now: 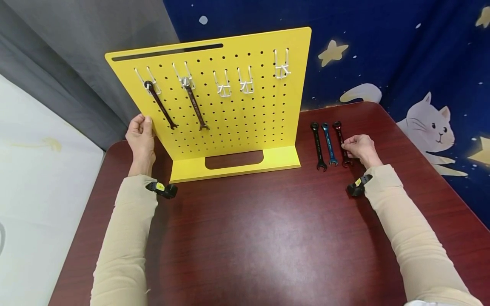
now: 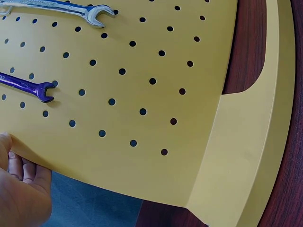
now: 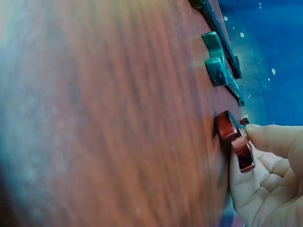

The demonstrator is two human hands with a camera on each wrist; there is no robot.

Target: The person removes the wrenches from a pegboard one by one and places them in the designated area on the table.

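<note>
My left hand pinches the left edge of a yellow pegboard between thumb and fingers. On the table at the right, my right hand holds a red wrench near its open end, thumb on one side and fingers on the other. Beside it lie a blue wrench and a black wrench, roughly parallel. From white hooks at the board's left hang a purple wrench and a silver wrench, open ends down.
Three more white hooks, a left one, a middle one and a right one, carry nothing. The board's base stands on a dark red table. Behind hang a grey curtain and a blue patterned curtain.
</note>
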